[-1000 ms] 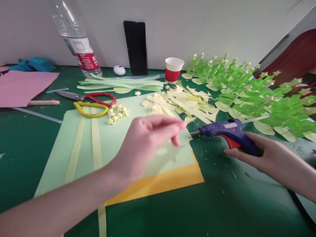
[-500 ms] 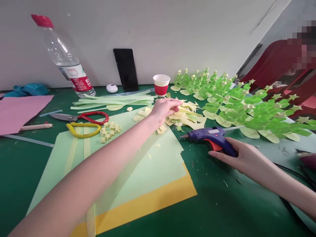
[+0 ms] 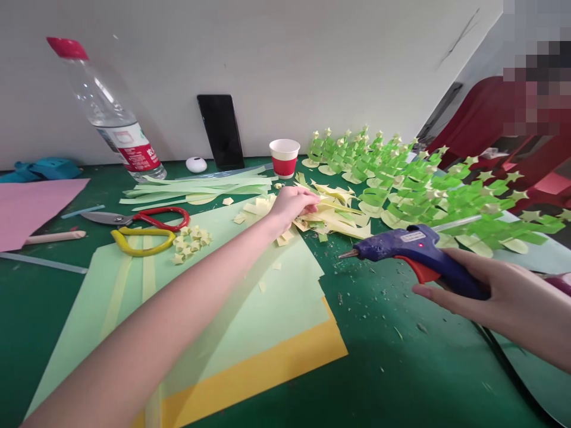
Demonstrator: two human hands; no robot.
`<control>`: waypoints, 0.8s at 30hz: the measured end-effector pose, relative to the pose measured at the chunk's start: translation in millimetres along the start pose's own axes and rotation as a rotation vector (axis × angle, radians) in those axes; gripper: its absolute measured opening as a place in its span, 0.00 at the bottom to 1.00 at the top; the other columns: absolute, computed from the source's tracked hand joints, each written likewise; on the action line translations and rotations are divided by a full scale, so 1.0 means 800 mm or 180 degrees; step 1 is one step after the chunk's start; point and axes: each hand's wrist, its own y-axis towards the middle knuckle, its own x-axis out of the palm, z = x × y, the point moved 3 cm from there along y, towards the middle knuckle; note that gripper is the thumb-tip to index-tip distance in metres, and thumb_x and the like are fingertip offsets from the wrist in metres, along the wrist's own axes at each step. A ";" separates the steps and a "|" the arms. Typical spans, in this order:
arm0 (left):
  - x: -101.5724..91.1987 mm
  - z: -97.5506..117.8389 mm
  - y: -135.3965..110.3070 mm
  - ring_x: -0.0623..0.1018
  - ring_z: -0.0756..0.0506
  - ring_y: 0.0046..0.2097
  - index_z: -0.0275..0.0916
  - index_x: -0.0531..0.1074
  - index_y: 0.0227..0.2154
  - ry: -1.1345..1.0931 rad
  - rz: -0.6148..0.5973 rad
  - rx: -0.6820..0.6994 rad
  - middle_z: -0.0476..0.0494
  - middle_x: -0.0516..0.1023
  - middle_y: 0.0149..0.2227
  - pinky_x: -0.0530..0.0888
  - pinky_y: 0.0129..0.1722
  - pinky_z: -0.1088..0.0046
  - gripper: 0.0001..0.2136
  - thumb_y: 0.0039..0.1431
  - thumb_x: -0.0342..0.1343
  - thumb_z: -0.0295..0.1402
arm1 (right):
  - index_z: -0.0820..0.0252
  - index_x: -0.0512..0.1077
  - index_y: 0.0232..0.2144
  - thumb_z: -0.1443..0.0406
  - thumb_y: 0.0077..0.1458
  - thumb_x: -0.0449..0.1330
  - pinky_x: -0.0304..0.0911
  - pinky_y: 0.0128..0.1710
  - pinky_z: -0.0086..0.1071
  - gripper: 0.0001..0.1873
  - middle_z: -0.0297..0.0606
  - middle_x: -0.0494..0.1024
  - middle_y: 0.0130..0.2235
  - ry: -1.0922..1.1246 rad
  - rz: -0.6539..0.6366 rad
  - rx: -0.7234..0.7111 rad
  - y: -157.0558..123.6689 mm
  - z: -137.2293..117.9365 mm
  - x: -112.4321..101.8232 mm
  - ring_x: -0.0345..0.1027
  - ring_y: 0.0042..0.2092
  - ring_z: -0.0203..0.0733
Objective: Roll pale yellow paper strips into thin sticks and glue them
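Observed left hand (image 3: 297, 205) at mid-frame, bunched among cream paper scraps (image 3: 348, 223), lying mostly to its right; cannot tell whether pinching any. Noted right hand (image 3: 508, 297) at right of frame, wrapped round blue hot-glue gun (image 3: 401, 242), long axis running from nozzle (image 3: 349, 254) at left down toward lower right. Judged left hand nearer to scraps, nozzle apart, below them in frame

Diffuse light softly shadows the green paper (image 3: 267, 324), glints on the bottle (image 3: 107, 113) and leaves the glue gun (image 3: 405, 246) sharp.
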 end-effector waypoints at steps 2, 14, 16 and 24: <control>0.001 -0.001 0.001 0.75 0.42 0.46 0.36 0.68 0.49 0.0183 -0.0037 0.0014 0.39 0.72 0.49 0.75 0.43 0.59 0.14 0.62 0.54 0.35 | 0.54 0.67 0.21 0.34 0.32 0.56 0.52 0.16 0.33 0.31 0.34 0.64 0.16 0.0114 -0.0231 0.0072 0.001 0.003 0.001 0.57 0.17 0.40; 0.002 0.007 -0.008 0.75 0.42 0.46 0.36 0.68 0.48 0.1012 -0.0175 0.0253 0.40 0.72 0.49 0.75 0.44 0.59 0.13 0.62 0.54 0.35 | 0.55 0.65 0.21 0.36 0.34 0.58 0.50 0.13 0.30 0.30 0.35 0.64 0.15 0.1040 -0.0559 0.0527 0.000 -0.005 -0.009 0.54 0.15 0.37; 0.003 0.007 -0.009 0.75 0.42 0.46 0.36 0.68 0.48 0.1066 -0.0197 0.0286 0.40 0.72 0.49 0.75 0.44 0.59 0.14 0.62 0.53 0.35 | 0.55 0.65 0.22 0.35 0.34 0.58 0.51 0.13 0.31 0.30 0.36 0.65 0.17 0.1293 -0.0479 0.0565 -0.002 -0.003 -0.011 0.54 0.16 0.37; 0.005 0.006 -0.009 0.75 0.43 0.45 0.37 0.68 0.48 0.1069 -0.0215 0.0298 0.40 0.72 0.49 0.75 0.43 0.60 0.13 0.63 0.53 0.35 | 0.55 0.67 0.26 0.38 0.36 0.60 0.52 0.12 0.30 0.29 0.38 0.67 0.23 0.2155 0.0103 0.0806 -0.007 0.002 -0.026 0.56 0.19 0.37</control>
